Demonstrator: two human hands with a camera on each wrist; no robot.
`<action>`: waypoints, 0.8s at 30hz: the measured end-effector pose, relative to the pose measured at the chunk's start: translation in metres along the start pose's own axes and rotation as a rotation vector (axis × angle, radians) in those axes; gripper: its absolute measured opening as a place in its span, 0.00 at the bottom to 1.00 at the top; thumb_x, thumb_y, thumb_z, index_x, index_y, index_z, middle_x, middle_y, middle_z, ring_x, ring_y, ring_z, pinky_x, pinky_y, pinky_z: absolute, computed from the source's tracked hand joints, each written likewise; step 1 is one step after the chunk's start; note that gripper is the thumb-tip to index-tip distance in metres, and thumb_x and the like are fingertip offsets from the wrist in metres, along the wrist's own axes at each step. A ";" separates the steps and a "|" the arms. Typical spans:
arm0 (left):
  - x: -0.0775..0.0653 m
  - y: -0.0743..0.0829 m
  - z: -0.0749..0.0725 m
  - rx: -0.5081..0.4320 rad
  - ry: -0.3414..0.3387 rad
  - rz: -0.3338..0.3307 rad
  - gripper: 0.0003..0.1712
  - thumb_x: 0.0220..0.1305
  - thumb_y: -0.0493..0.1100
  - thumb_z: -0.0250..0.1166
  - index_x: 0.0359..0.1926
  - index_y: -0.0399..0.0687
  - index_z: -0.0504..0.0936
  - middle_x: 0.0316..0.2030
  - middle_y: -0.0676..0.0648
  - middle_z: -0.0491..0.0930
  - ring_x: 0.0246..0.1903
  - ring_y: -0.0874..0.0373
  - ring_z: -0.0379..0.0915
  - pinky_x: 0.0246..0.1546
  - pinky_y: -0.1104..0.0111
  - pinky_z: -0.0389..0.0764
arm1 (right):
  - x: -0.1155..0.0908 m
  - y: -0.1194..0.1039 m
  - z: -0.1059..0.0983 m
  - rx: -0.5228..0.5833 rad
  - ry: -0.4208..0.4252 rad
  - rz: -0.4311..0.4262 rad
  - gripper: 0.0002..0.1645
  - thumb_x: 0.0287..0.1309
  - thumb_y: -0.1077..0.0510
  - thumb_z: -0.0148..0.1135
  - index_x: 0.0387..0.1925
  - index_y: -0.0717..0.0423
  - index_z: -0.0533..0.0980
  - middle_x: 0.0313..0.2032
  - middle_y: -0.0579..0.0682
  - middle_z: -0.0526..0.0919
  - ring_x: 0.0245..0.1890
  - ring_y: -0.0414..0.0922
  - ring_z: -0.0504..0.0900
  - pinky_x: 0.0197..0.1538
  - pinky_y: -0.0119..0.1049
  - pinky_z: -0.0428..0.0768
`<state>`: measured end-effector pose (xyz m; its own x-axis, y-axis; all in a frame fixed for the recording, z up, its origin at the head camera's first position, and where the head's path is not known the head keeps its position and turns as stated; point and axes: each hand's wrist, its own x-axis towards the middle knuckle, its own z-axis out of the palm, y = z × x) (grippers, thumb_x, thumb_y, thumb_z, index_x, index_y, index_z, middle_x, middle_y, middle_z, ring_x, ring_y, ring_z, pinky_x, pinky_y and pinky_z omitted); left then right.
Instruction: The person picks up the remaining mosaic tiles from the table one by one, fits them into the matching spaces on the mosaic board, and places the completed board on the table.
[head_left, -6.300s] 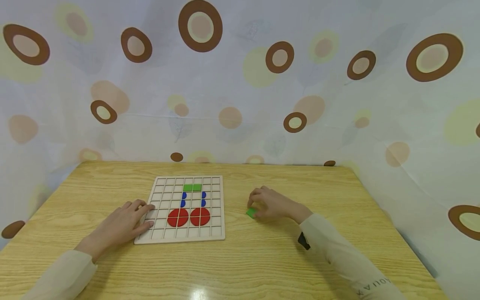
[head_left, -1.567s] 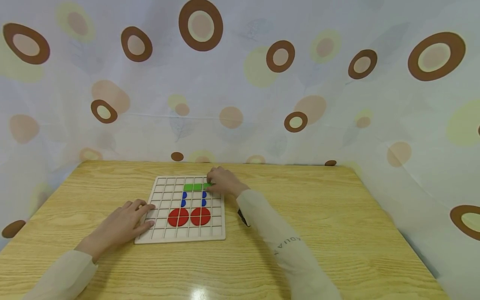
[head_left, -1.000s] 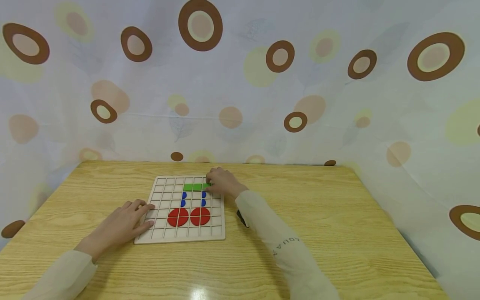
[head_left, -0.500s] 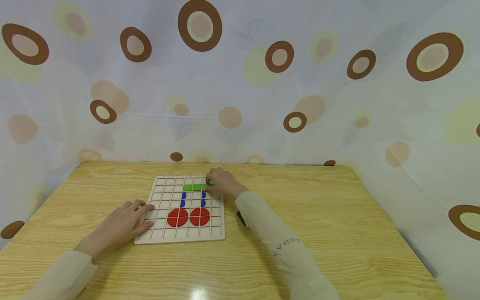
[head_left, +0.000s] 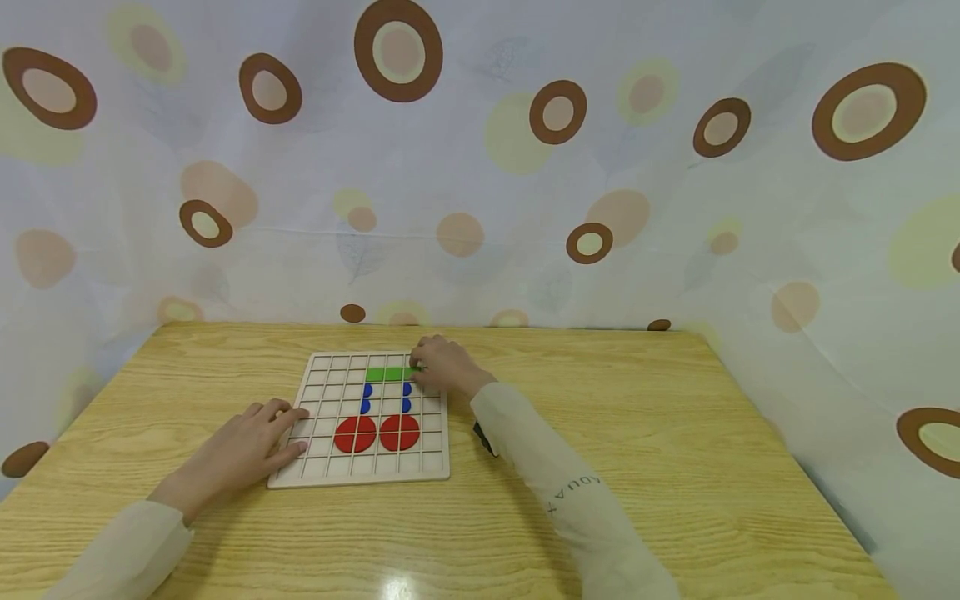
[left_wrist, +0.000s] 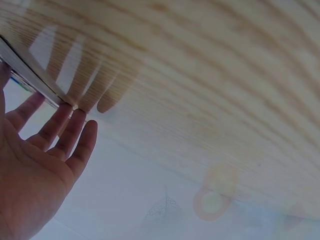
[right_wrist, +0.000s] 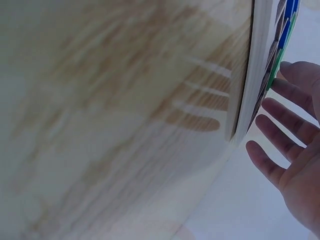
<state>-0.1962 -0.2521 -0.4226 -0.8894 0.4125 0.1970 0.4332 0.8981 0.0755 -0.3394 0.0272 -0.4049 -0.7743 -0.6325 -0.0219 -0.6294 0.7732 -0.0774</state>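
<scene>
A pale square grid board (head_left: 315,477) lies on the table, holding red quarter-circle pieces that form two discs (head_left: 355,434), several small blue half-round pieces (head_left: 365,406) and green square tiles (head_left: 385,375) in a row. My left hand (head_left: 243,450) rests on the board's left edge with fingers spread; in the left wrist view its fingertips (left_wrist: 62,107) meet that edge. My right hand (head_left: 446,364) is at the upper right of the board, thumb and index finger pinching the rightmost green tile (head_left: 411,374), partly hidden by them. Its other fingers (right_wrist: 280,137) are extended.
The light wooden table (head_left: 637,450) extends to the right of the board and in front of it. A patterned cloth (head_left: 480,167) with brown rings hangs behind and at both sides.
Since the earliest frame, my right hand has carried a green tile from the table at right to the board's green row. The tile now sits flush there. My left hand has stayed put.
</scene>
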 end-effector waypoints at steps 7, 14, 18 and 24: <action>0.002 0.000 -0.001 -0.001 -0.012 -0.004 0.26 0.61 0.54 0.58 0.55 0.46 0.74 0.47 0.43 0.72 0.44 0.46 0.71 0.43 0.49 0.74 | -0.001 0.002 -0.001 0.010 0.008 0.000 0.17 0.63 0.48 0.52 0.50 0.48 0.76 0.51 0.47 0.75 0.52 0.46 0.72 0.52 0.41 0.74; 0.004 -0.002 -0.001 0.000 -0.034 -0.007 0.27 0.60 0.57 0.59 0.55 0.47 0.74 0.47 0.44 0.73 0.44 0.46 0.71 0.42 0.48 0.74 | -0.008 0.003 -0.006 0.002 0.021 -0.008 0.16 0.62 0.49 0.53 0.49 0.49 0.76 0.50 0.47 0.76 0.51 0.46 0.73 0.50 0.41 0.75; 0.006 -0.003 -0.001 -0.003 -0.045 -0.009 0.27 0.59 0.57 0.59 0.55 0.48 0.74 0.48 0.44 0.73 0.43 0.47 0.71 0.42 0.48 0.74 | -0.018 0.004 -0.011 0.032 0.053 -0.020 0.16 0.62 0.50 0.54 0.48 0.51 0.76 0.50 0.48 0.76 0.52 0.48 0.73 0.52 0.44 0.74; 0.007 -0.002 -0.004 -0.003 -0.054 -0.007 0.27 0.59 0.56 0.59 0.55 0.47 0.73 0.48 0.42 0.74 0.45 0.43 0.72 0.43 0.47 0.73 | -0.039 0.011 -0.022 0.051 0.136 -0.066 0.16 0.60 0.52 0.57 0.46 0.54 0.77 0.49 0.50 0.77 0.51 0.50 0.75 0.50 0.44 0.75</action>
<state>-0.2026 -0.2520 -0.4173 -0.8991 0.4136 0.1432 0.4271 0.9007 0.0799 -0.3178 0.0611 -0.3830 -0.7352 -0.6671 0.1202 -0.6778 0.7245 -0.1249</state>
